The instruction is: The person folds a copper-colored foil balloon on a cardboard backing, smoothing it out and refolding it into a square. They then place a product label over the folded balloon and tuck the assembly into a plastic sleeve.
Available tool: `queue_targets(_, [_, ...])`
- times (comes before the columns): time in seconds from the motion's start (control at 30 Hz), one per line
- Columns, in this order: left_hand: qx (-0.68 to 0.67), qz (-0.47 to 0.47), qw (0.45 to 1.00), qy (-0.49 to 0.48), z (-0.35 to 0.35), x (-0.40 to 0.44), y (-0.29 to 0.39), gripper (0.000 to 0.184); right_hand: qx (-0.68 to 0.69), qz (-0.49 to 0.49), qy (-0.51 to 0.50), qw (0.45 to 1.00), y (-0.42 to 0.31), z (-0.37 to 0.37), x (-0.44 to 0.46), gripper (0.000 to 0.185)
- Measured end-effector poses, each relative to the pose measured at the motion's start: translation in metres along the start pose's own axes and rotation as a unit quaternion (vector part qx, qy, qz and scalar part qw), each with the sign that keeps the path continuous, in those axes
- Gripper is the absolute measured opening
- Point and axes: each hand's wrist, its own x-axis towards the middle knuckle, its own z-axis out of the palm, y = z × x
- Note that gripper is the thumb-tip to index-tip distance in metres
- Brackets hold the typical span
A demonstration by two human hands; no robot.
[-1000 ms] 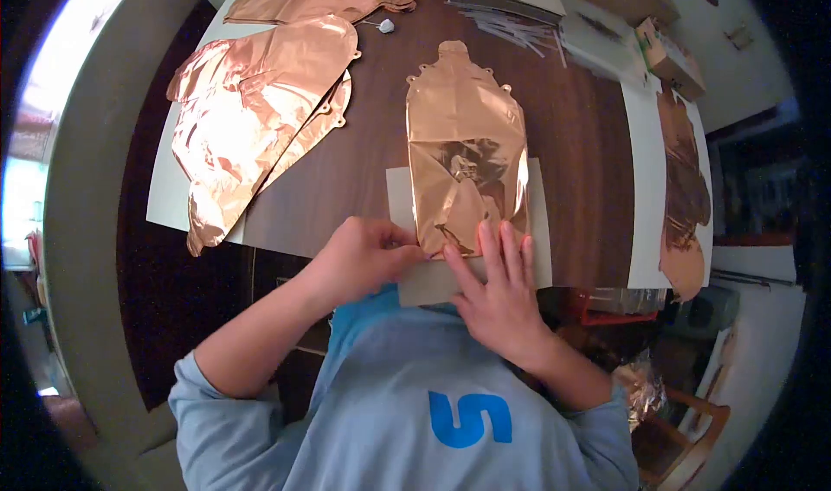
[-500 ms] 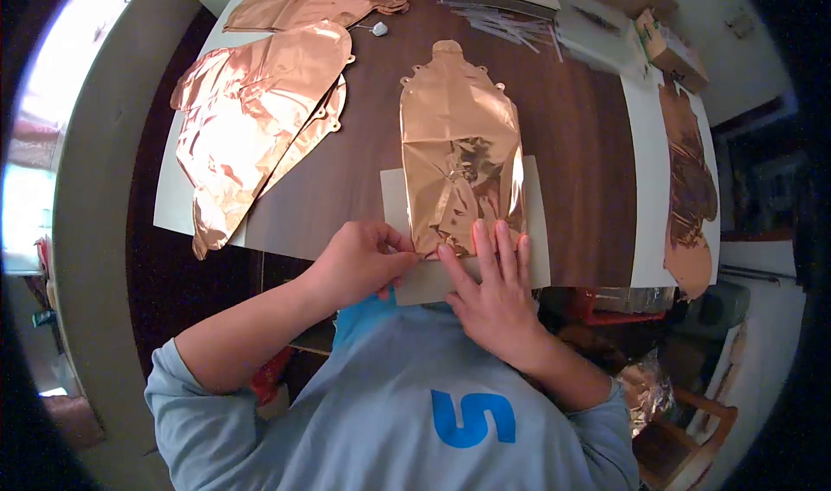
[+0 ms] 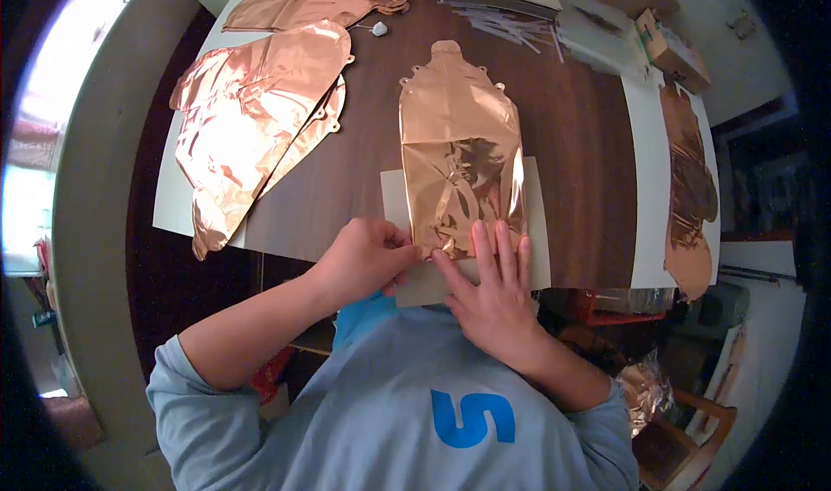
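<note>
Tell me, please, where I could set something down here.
Bare tabletop shows between the left foil pile and the middle foil piece, and between that piece and the right-hand white sheet. Around the thin strips, it is crowded.

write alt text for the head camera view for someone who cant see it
Two bare hands work at the near edge of a flat copper-coloured foil balloon, the right spread on it, the left pinching its corner. Beneath that edge is a pale card on a dark wooden table, with more foil shapes on the left.
</note>
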Motion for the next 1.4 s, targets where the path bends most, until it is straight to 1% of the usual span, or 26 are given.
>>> queue_targets(0.07, [0.008,0.009,1.0,-0.007,-0.001,0.001,-0.003,0.027,0.001,0.0,0.0,1.0,0.0,0.0,0.0,0.074])
queue_targets(0.17, [-0.025,-0.001,1.0,0.008,0.002,-0.005,-0.001,0.027,0.003,-0.001,0.003,1.0,0.0,-0.001,0.0,0.074])
queue_targets(0.27, [-0.06,0.005,0.998,-0.028,0.004,-0.001,-0.009,0.027,-0.015,-0.005,-0.008,1.0,0.003,0.001,-0.001,0.075])
queue_targets(0.37, [-0.073,0.003,0.997,-0.013,0.005,-0.003,-0.004,0.026,-0.015,0.004,-0.012,1.0,0.0,-0.001,-0.001,0.074])
queue_targets(0.47, [-0.037,-0.008,0.999,-0.011,0.005,-0.005,0.003,0.028,-0.02,-0.001,-0.004,1.0,0.001,0.0,-0.002,0.074])
queue_targets(0.57, [-0.006,0.009,1.0,0.0,0.007,-0.004,-0.002,0.031,-0.015,0.005,-0.016,1.0,-0.001,-0.004,-0.001,0.074])
queue_targets(0.67, [0.041,0.016,0.999,0.027,0.009,-0.006,-0.005,0.027,-0.015,0.007,-0.018,1.0,-0.003,-0.006,0.001,0.075])
queue_targets(0.7, [0.136,0.077,0.984,0.08,0.009,-0.006,-0.008,0.023,-0.011,0.01,-0.015,1.0,-0.004,-0.005,0.002,0.075])
queue_targets(0.73, [0.229,0.136,0.955,0.132,0.009,-0.006,-0.013,0.02,-0.007,0.013,-0.013,1.0,-0.005,-0.004,0.003,0.075])
queue_targets(0.77, [0.319,0.192,0.91,0.181,0.009,-0.007,-0.017,0.018,-0.002,0.017,-0.011,1.0,-0.005,-0.003,0.003,0.075])
queue_targets(0.8, [0.354,0.262,0.882,0.167,0.007,-0.009,-0.02,0.018,-0.01,0.018,-0.017,1.0,-0.006,-0.002,0.003,0.075])
queue_targets(0.87, [0.416,0.396,0.808,0.135,0.004,-0.011,-0.025,0.02,-0.027,0.02,-0.03,0.999,-0.006,-0.001,0.002,0.074])
queue_targets(0.97, [0.453,0.552,0.69,0.122,0.009,-0.004,-0.023,0.04,-0.032,0.024,-0.023,0.999,-0.004,0.004,0.001,0.072])
queue_targets(1.07, [0.463,0.5,0.729,0.066,0.008,0.011,-0.038,0.06,-0.046,0.013,-0.033,0.998,-0.003,0.002,0.0,0.07])
queue_targets(1.17, [0.476,0.465,0.741,0.086,-0.002,0.015,-0.045,0.074,-0.012,0.024,-0.018,0.999,-0.007,-0.003,0.002,0.065])
queue_targets(1.27, [0.52,0.454,0.709,0.147,-0.006,0.014,-0.027,0.073,-0.012,0.023,-0.013,1.0,-0.007,-0.003,0.002,0.065])
queue_targets(1.3, [0.516,0.459,0.707,0.15,-0.007,0.015,-0.015,0.072,-0.012,0.021,-0.01,1.0,-0.006,-0.002,0.002,0.065])
queue_targets(1.37, [0.505,0.5,0.701,0.061,0.0,0.026,0.009,0.076,-0.01,0.017,-0.003,1.0,-0.004,0.003,0.0,0.065])
queue_targets(1.4, [0.499,0.517,0.695,0.016,0.005,0.032,0.02,0.077,-0.007,0.03,0.006,0.999,-0.003,0.01,-0.001,0.065])
